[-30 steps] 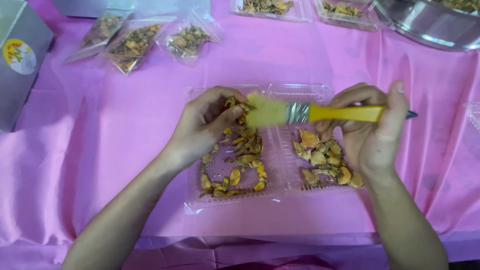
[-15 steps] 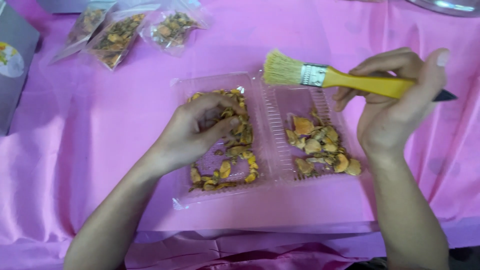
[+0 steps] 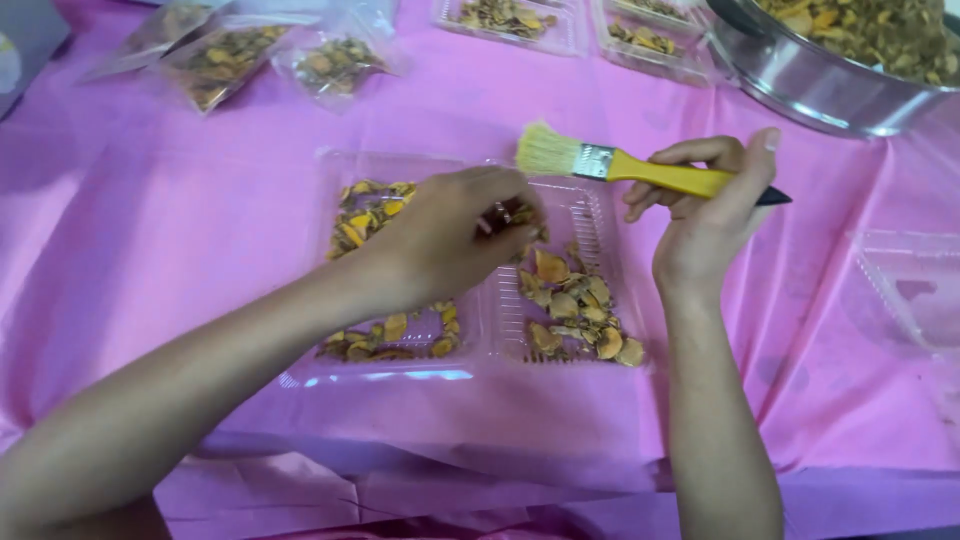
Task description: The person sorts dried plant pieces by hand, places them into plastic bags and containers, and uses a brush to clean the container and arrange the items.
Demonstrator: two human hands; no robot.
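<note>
At the centre of the frame an open clear plastic clamshell tray [image 3: 500, 345] lies on the pink-covered tabletop [image 3: 180, 200], both halves holding dried orange-yellow slices [image 3: 570, 300]. The left hand [image 3: 450, 235] reaches across the hinge, fingers curled shut on a few slices over the right half. The right hand [image 3: 705, 215] is closed around the yellow handle of one flat paintbrush [image 3: 640, 172], bristles pointing left above the tray. The slices look light, dry and brittle, best pinched gently by their edges; the tray looks thin and flexible, better held by its rim. Three filled clear bags [image 3: 230, 55] lie at upper left, two more filled trays [image 3: 510, 20] at top centre, one steel bowl [image 3: 830, 80] of slices at upper right, one empty tray [image 3: 910, 280] at right.
</note>
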